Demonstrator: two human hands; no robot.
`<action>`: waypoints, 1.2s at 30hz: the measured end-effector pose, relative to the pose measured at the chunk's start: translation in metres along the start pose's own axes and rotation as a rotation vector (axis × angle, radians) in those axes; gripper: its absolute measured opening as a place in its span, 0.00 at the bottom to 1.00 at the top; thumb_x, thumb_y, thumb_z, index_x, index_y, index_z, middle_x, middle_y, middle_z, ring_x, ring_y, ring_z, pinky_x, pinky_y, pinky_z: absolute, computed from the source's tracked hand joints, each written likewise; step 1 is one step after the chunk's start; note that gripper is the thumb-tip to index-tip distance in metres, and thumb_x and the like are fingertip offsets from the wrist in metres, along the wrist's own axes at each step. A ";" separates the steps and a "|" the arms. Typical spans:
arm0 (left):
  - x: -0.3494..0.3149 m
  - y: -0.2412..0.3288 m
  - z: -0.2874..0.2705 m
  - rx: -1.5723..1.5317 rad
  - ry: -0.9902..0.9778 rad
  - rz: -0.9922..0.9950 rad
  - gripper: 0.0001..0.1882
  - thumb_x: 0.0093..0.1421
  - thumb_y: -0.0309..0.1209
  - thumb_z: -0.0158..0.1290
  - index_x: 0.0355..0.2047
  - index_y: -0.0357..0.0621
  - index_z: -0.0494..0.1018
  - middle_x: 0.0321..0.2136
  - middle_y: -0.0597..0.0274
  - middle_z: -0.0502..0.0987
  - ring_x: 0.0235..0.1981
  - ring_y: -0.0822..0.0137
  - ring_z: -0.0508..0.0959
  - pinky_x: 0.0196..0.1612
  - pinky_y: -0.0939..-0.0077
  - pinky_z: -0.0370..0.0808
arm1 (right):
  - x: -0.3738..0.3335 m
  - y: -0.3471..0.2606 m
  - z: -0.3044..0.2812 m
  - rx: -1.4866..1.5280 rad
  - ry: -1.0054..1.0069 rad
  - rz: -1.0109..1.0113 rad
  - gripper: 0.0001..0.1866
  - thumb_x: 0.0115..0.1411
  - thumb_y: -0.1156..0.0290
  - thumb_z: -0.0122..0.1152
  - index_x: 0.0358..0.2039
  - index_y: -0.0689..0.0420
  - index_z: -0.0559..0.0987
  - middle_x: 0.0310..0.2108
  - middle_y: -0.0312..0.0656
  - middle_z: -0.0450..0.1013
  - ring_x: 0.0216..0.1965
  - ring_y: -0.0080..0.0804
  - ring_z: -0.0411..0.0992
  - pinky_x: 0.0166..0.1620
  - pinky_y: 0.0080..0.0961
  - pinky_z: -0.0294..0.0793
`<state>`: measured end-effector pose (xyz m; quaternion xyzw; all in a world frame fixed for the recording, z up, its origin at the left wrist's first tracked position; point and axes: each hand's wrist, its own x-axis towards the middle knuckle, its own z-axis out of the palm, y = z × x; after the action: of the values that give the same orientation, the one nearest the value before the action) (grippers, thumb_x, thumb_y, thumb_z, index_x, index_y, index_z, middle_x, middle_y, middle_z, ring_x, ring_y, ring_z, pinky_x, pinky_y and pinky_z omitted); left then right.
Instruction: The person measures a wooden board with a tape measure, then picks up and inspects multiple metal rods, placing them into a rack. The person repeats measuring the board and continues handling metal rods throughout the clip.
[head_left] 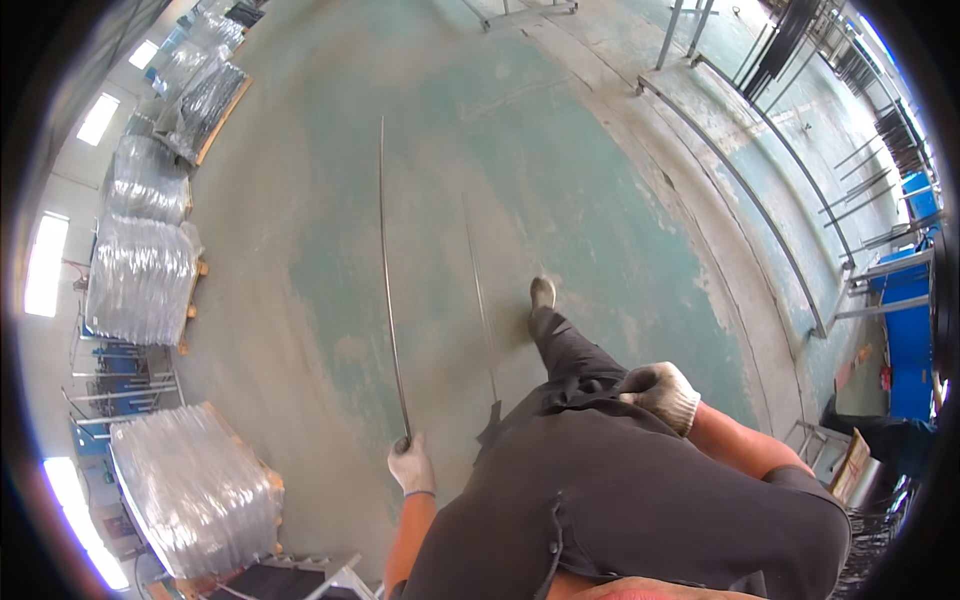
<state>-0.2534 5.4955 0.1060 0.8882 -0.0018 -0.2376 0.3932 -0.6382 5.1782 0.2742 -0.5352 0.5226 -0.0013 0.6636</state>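
Note:
My left hand [411, 466], in a whitish work glove, is closed around the lower end of a long thin metal rod [387, 270]. The rod points forward, away from me, over the floor. To its right runs a fainter thin line [478, 290], and I cannot tell whether it is a second rod or a shadow. My right hand [660, 396], also gloved, is curled closed beside the hem of my dark jacket [650, 500]. Whatever its fingers may grip is hidden.
Plastic-wrapped stacks on pallets [145, 280] line the left side, with another wrapped stack [200, 490] nearer me. Along the right stand a long metal frame [735, 170] and racks of dark bars [790, 45]. The floor [450, 130] is worn green and grey.

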 end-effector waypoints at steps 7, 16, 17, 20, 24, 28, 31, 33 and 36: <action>0.082 0.230 0.095 0.150 0.059 0.050 0.17 0.60 0.34 0.68 0.39 0.28 0.84 0.33 0.49 0.87 0.36 0.60 0.85 0.44 0.63 0.80 | 0.184 -0.218 -0.048 -0.234 -0.165 -0.104 0.11 0.60 0.67 0.76 0.39 0.60 0.89 0.34 0.38 0.84 0.37 0.25 0.79 0.44 0.28 0.81; 0.309 0.405 0.168 0.234 0.108 0.107 0.17 0.56 0.35 0.69 0.39 0.33 0.85 0.33 0.49 0.88 0.36 0.56 0.87 0.44 0.62 0.81 | 0.403 -0.383 -0.091 -0.169 -0.165 0.052 0.15 0.64 0.62 0.75 0.40 0.62 0.88 0.36 0.43 0.86 0.39 0.28 0.81 0.47 0.31 0.82; 0.352 0.401 0.194 0.195 0.106 0.127 0.17 0.56 0.36 0.69 0.39 0.32 0.85 0.33 0.49 0.88 0.36 0.56 0.87 0.45 0.62 0.81 | 0.438 -0.402 -0.093 -0.187 -0.163 -0.004 0.14 0.64 0.62 0.75 0.40 0.62 0.88 0.36 0.43 0.86 0.39 0.28 0.81 0.47 0.31 0.82; 0.450 0.468 0.253 0.129 0.099 0.103 0.18 0.56 0.36 0.70 0.39 0.32 0.85 0.34 0.48 0.88 0.37 0.56 0.87 0.46 0.63 0.81 | 0.527 -0.491 -0.098 -0.263 -0.110 -0.104 0.14 0.64 0.64 0.73 0.40 0.63 0.88 0.36 0.45 0.86 0.38 0.30 0.82 0.46 0.33 0.82; 0.578 0.577 0.303 0.047 0.082 0.091 0.17 0.58 0.34 0.68 0.38 0.28 0.84 0.33 0.48 0.87 0.36 0.58 0.86 0.45 0.62 0.80 | 0.615 -0.616 -0.100 -0.255 -0.076 -0.160 0.14 0.62 0.64 0.74 0.40 0.62 0.88 0.34 0.46 0.84 0.37 0.35 0.82 0.45 0.34 0.81; 0.683 0.693 0.309 -0.033 0.023 0.050 0.14 0.59 0.31 0.67 0.36 0.28 0.82 0.29 0.55 0.85 0.30 0.64 0.81 0.38 0.65 0.77 | 0.728 -0.711 -0.100 -0.252 -0.186 -0.236 0.14 0.60 0.63 0.75 0.39 0.62 0.88 0.32 0.50 0.82 0.37 0.38 0.81 0.44 0.38 0.79; 0.756 0.779 0.325 -0.065 0.011 0.041 0.13 0.61 0.31 0.66 0.36 0.29 0.82 0.26 0.62 0.81 0.28 0.70 0.76 0.34 0.69 0.74 | 0.824 -0.785 -0.099 -0.291 -0.287 -0.258 0.13 0.59 0.63 0.75 0.36 0.61 0.87 0.32 0.50 0.82 0.36 0.41 0.81 0.43 0.38 0.79; 0.799 0.847 0.354 -0.077 -0.002 0.024 0.13 0.62 0.31 0.66 0.36 0.30 0.82 0.26 0.63 0.81 0.27 0.71 0.76 0.33 0.70 0.74 | 0.893 -0.835 -0.103 -0.346 -0.336 -0.293 0.14 0.58 0.61 0.75 0.35 0.60 0.88 0.32 0.50 0.83 0.36 0.42 0.81 0.44 0.38 0.79; 0.879 0.893 0.404 -0.094 0.018 0.104 0.12 0.62 0.30 0.66 0.36 0.30 0.81 0.26 0.63 0.80 0.26 0.71 0.76 0.32 0.71 0.74 | 0.994 -0.925 -0.111 -0.480 -0.441 -0.353 0.15 0.58 0.59 0.75 0.36 0.58 0.88 0.35 0.49 0.84 0.39 0.45 0.83 0.46 0.39 0.80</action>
<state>0.5193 4.4296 0.1278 0.8696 -0.0334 -0.2088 0.4463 0.2516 4.1467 0.2571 -0.7450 0.2523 0.1221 0.6053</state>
